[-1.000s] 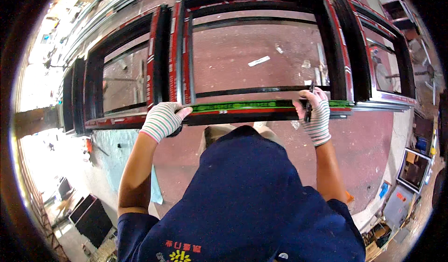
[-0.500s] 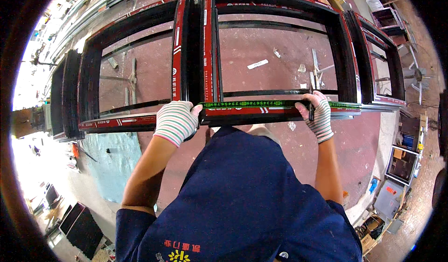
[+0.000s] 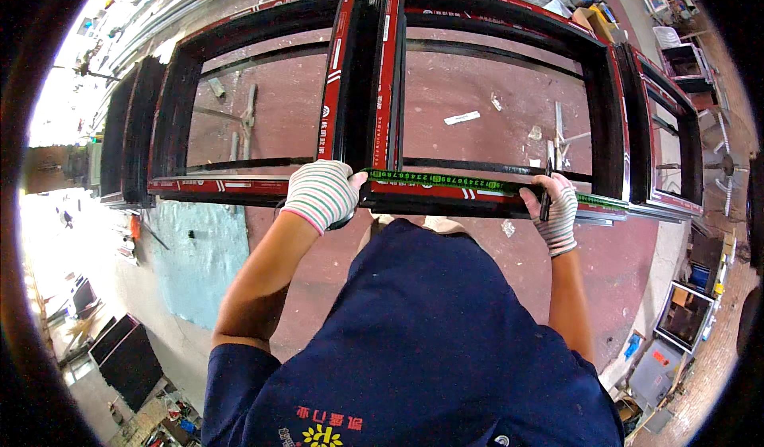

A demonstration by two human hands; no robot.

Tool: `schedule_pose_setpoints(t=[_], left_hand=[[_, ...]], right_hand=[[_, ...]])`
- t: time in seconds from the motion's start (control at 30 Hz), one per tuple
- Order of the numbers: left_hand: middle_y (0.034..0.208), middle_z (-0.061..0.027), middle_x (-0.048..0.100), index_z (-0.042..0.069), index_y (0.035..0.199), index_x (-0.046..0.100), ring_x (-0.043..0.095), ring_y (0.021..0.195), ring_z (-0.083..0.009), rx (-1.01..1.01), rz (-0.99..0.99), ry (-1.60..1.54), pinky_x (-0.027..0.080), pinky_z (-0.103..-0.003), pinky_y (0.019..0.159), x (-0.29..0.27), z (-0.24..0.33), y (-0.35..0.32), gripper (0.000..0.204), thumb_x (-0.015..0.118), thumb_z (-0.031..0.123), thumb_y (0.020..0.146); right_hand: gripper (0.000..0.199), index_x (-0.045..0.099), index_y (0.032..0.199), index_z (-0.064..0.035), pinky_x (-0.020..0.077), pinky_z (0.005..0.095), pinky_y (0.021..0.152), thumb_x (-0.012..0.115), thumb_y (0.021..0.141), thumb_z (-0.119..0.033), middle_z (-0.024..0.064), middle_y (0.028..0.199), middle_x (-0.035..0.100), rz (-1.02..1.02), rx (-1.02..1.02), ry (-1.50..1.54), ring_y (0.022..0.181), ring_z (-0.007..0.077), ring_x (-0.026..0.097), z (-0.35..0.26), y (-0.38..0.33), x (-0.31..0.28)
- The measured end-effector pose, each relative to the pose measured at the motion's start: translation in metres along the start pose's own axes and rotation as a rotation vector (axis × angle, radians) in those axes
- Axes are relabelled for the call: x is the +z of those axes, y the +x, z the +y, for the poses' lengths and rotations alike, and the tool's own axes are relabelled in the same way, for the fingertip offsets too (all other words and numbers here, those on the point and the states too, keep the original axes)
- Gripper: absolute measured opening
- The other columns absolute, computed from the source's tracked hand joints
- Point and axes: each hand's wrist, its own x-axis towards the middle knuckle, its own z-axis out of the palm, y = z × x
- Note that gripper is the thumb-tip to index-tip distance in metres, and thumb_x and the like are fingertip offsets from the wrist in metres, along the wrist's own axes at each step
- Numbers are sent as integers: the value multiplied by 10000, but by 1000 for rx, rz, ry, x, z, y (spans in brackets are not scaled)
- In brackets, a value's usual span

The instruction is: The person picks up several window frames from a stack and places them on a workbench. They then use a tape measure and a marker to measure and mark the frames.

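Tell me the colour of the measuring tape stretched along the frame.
Green with dark markings: the measuring tape shows best in the head view, between both gloved hands.

Left hand (image 3: 322, 195) is covering the tape measure (image 3: 469, 182) case; right hand (image 3: 555, 210) fingers are hiding a dark tool; floor (image 3: 477, 89) debris is blurring out.

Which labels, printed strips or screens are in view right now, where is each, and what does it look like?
Protective film strips: on the dark window frames' edges, long, red with white marks.
Measuring tape: stretched along the near frame rail between left hand and right hand, green with black marks.
Paper slip: on the reddish floor inside the frame, small, white.
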Motion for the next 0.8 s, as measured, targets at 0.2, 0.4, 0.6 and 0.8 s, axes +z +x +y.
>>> schedule_pose_setpoints(t=[0.2,0.4,0.6,0.8], left_hand=[[927,-183,741,92,966,776,702,940,-373,-18,-12,28,535,-476,886,-6,1,-4,544,464,534,1015],[962,-211,733,64,986,767,698,977,-379,-8,-18,27,533,-466,915,-5,4,-1,540,474,516,1013],[927,-209,732,67,965,770,698,954,-384,2,-46,14,536,-469,901,-7,4,-4,535,476,511,1014],[919,-207,732,68,968,770,700,943,-378,10,-29,11,534,-462,898,0,1,-1,530,489,516,1007]], right_hand=[[311,631,989,-115,457,469,739,812,815,-298,107,752,583,58,-99,3,746,355,574,5,3,2],[311,636,986,-113,452,463,742,816,795,-280,114,730,551,16,-68,22,733,350,562,9,0,-1],[292,639,986,-116,451,462,747,809,812,-278,105,726,564,-18,-65,31,728,349,570,7,1,-3],[305,637,989,-110,452,454,716,812,814,-286,104,720,572,-37,-87,33,719,344,578,10,3,-5]])
